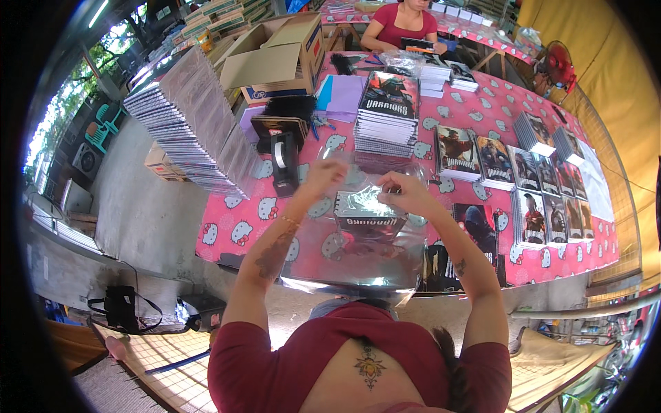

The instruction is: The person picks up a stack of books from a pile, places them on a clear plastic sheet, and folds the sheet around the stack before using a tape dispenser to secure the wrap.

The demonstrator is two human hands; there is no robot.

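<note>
A small block of notebooks (370,221) with dark printed covers lies in front of me, in glossy clear plastic film (310,248) that spreads over the table around it. My right hand (405,192) is at the block's upper right edge, fingers closed together on the film. Just off its upper left side is my left hand (326,175), raised and smeared by motion, so its fingers do not read clearly. A black tape dispenser (282,164) stands to the left of that hand. Beyond both hands rises a tall stack of spiral notebooks (387,113).
A tall leaning pile of spiral-bound notebooks (189,124) stands at the left, near an open cardboard box (275,65). Pliers (322,124) lie by purple sheets (346,96). Several notebook stacks (496,162) fill the right side. Another person (399,27) sits across the table.
</note>
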